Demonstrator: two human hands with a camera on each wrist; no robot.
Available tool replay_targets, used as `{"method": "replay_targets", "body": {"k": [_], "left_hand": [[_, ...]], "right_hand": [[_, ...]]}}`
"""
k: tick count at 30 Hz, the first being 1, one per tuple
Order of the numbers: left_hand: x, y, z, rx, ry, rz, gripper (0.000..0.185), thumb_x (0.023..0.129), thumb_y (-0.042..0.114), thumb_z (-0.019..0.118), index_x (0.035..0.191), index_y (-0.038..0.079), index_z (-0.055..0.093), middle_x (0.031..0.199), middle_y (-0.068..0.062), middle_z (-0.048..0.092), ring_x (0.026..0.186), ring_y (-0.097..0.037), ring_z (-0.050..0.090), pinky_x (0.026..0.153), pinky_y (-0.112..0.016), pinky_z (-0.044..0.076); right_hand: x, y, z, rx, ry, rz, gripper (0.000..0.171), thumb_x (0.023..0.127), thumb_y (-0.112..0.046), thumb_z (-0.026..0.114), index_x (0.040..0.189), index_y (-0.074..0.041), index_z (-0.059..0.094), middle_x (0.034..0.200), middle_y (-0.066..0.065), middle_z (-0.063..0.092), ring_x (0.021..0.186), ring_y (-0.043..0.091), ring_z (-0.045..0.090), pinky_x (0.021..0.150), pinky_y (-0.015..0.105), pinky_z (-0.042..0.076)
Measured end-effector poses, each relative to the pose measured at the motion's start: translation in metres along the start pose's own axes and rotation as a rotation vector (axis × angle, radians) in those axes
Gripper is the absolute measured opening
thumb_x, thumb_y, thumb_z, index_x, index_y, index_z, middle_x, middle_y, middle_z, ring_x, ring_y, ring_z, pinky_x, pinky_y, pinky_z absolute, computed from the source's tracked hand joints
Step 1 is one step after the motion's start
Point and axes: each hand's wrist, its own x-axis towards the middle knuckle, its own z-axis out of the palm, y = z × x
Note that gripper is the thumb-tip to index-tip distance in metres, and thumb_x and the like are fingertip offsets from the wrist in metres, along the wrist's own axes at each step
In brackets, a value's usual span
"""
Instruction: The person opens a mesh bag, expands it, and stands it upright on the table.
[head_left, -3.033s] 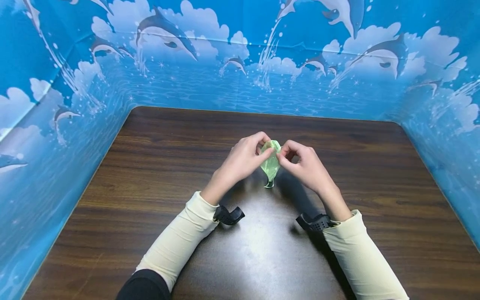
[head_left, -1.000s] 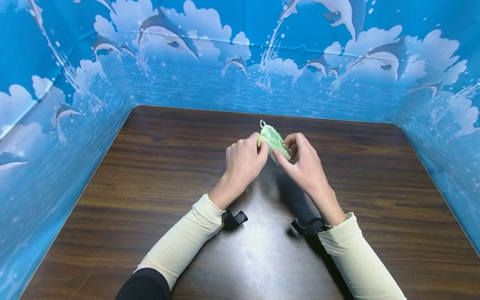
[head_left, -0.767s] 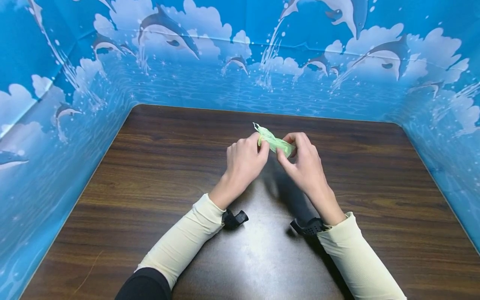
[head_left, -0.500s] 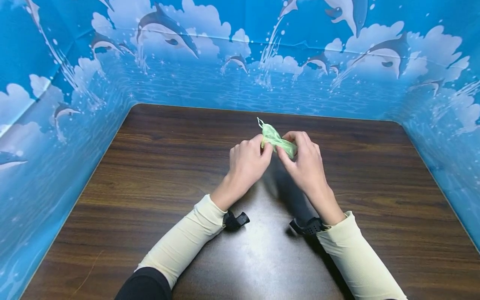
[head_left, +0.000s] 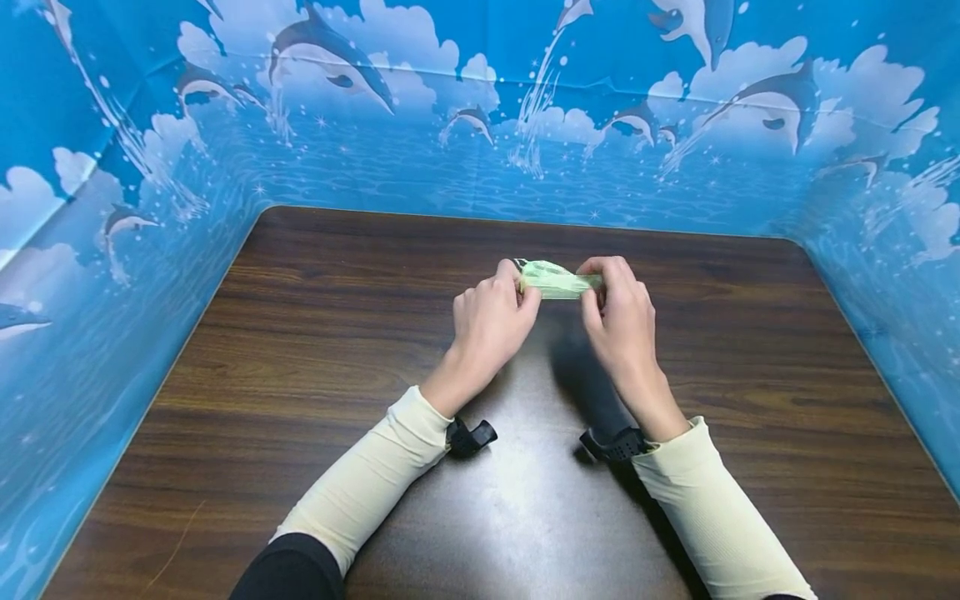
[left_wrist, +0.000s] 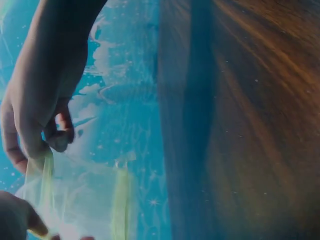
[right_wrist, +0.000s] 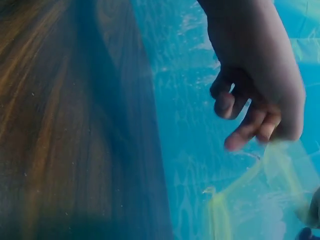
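Observation:
A small see-through pale-green plastic pouch [head_left: 558,281] stretches sideways between both hands above the table. Yellow-green bands run along its edges in the left wrist view, where the pouch [left_wrist: 82,195] hangs wide. My left hand [head_left: 491,325] pinches its left end between thumb and fingers, with a dark and white bit showing just behind the fingers. At the opposite end, the thumb and index finger of my right hand [head_left: 622,321] pinch the pouch. In the right wrist view the other fingers of this hand [right_wrist: 260,95] curl loosely, off the pouch [right_wrist: 265,200].
Under the hands lies a dark wood-grain table [head_left: 315,333] with rounded far corners. A blue curtain [head_left: 375,175] printed with dolphins surrounds its back and sides. Black straps [head_left: 468,437] sit at both wrists, over pale-yellow sleeves [head_left: 367,475].
The pouch hung point-down, then tilted and folded between the hands; now it lies level and drawn out. My right hand has moved slightly right and away from the left.

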Motion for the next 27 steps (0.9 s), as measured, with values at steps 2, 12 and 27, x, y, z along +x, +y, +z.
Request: {"method": "replay_targets", "body": {"k": [2,12,27], "left_hand": [[0.000,-0.001,0.001,0.011,-0.015,-0.005,0.014,0.097,0.025,0.056,0.102,0.013,0.055,0.064,0.000,0.056,0.052,-0.024,0.054,0.051,-0.039,0.040],[-0.001,-0.006,0.002,0.129,-0.039,0.060,0.025,0.101,0.038,0.068,0.099,0.014,0.062,0.078,0.001,0.066,0.063,-0.024,0.068,0.057,-0.042,0.052],[0.004,-0.011,0.006,0.122,-0.103,0.025,0.021,0.103,0.028,0.061,0.086,0.016,0.061,0.065,0.002,0.060,0.057,-0.020,0.060,0.053,-0.040,0.047]], "right_hand": [[0.000,0.000,0.002,-0.022,0.000,-0.076,0.024,0.092,0.008,0.053,0.111,-0.003,0.063,0.099,0.015,0.063,0.073,0.028,0.049,0.073,0.044,0.037],[-0.005,-0.004,0.006,-0.016,-0.081,-0.258,0.030,0.090,0.014,0.049,0.111,-0.002,0.064,0.106,0.015,0.070,0.070,0.026,0.049,0.068,0.041,0.045],[-0.005,-0.013,0.007,-0.103,-0.046,-0.382,0.031,0.085,0.016,0.051,0.100,-0.008,0.065,0.086,0.009,0.069,0.061,0.024,0.049,0.060,0.040,0.045]]}}
